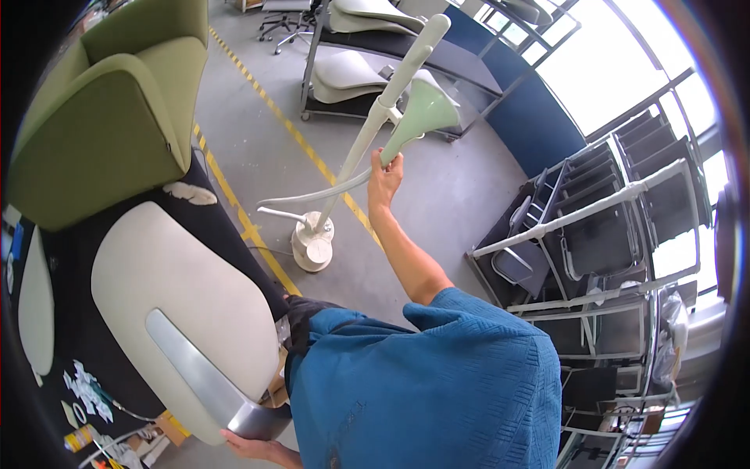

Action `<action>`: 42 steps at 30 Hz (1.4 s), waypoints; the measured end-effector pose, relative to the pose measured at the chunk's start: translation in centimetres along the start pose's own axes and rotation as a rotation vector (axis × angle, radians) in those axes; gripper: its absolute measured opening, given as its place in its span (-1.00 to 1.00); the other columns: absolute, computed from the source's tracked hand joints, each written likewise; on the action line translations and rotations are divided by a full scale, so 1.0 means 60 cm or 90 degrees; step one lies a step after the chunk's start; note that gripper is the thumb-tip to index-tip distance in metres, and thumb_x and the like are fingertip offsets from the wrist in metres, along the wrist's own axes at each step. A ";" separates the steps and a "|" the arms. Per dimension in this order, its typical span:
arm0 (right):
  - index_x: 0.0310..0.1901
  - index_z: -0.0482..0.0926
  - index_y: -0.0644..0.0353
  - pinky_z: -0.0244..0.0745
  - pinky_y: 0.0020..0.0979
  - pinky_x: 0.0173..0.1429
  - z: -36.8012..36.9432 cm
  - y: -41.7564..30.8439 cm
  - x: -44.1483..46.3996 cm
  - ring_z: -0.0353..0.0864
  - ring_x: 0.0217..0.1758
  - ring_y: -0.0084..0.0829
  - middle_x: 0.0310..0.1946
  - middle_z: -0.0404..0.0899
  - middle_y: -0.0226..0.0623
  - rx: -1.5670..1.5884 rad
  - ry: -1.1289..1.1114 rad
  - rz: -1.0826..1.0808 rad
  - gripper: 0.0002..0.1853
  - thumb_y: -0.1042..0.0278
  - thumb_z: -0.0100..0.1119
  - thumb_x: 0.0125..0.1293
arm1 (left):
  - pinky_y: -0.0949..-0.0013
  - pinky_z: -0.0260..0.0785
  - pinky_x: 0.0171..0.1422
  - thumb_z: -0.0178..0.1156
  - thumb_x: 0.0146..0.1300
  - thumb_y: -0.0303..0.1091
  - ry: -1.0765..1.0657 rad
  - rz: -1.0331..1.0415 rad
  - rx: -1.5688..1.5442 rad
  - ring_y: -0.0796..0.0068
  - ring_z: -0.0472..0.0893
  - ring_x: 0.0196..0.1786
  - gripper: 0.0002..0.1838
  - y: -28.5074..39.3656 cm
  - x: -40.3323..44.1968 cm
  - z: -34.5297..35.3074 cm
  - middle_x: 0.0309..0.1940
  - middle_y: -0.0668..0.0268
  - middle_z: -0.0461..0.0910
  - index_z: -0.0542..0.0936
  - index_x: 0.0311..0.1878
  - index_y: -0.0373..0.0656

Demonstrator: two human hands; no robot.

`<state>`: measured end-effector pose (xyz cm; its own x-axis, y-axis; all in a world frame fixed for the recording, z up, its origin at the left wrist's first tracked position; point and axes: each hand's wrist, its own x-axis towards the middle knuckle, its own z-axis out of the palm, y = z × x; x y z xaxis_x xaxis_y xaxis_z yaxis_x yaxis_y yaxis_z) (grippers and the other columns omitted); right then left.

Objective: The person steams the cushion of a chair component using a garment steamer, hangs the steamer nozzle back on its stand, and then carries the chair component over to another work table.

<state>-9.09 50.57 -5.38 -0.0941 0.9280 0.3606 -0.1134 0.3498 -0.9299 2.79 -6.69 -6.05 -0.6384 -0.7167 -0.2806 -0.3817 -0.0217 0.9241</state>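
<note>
My right hand (384,178), raised in the upper middle, is closed round the narrow end of a pale green funnel hood (426,113). The hood is beside a white jointed pole (361,148) on a round white base (312,242), with a grey hose trailing leftward. At the lower left, my left hand (254,447) is at the edge of a cream chair shell (180,273), by the wide end of a silver metal bracket (203,375). Its fingers are partly hidden beneath. The shell lies on a black-covered table (78,305).
A green armchair (101,133) stands at the upper left. A rack (363,113) with white shells is behind the pole. Stacked dark chairs (601,234) in white frames fill the right. Yellow striped tape (273,105) marks the floor; crumpled cloth (87,391) lies on the table.
</note>
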 end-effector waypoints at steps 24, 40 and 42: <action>0.10 0.52 0.20 0.40 -0.32 0.21 -0.003 0.046 -0.045 0.52 0.08 -0.43 -0.08 0.54 -0.39 -0.099 -0.118 0.148 -0.57 0.20 0.49 0.35 | 0.11 0.55 -0.05 0.12 0.53 0.11 0.039 -0.010 0.010 0.17 0.61 -0.14 -0.43 0.007 -0.007 0.014 -0.16 0.04 0.59 0.54 -0.18 -0.38; 0.33 0.56 0.30 0.57 -0.42 0.14 0.028 0.064 -0.357 0.65 0.10 -0.48 0.08 0.69 -0.28 -0.170 -0.644 0.304 -0.55 0.20 0.20 0.55 | 0.09 0.53 0.14 0.15 0.52 0.08 0.017 -0.073 -0.115 0.13 0.61 0.04 -0.41 -0.008 0.012 0.003 0.03 -0.02 0.59 0.58 0.00 -0.44; 0.30 0.56 0.34 0.55 -0.41 0.28 0.080 0.026 -0.373 0.67 0.15 -0.47 0.08 0.71 -0.21 -0.041 -0.684 0.315 -0.59 0.31 0.22 0.53 | 0.10 0.53 0.16 0.17 0.52 0.07 0.036 -0.083 -0.105 0.13 0.61 0.05 -0.42 -0.019 0.022 -0.001 0.04 -0.02 0.59 0.58 0.02 -0.44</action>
<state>-11.91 29.73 -14.57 -0.8999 0.3914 -0.1925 0.2165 0.0175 -0.9761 2.40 -7.66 -7.48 -0.5509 -0.7383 -0.3892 -0.3409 -0.2267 0.9124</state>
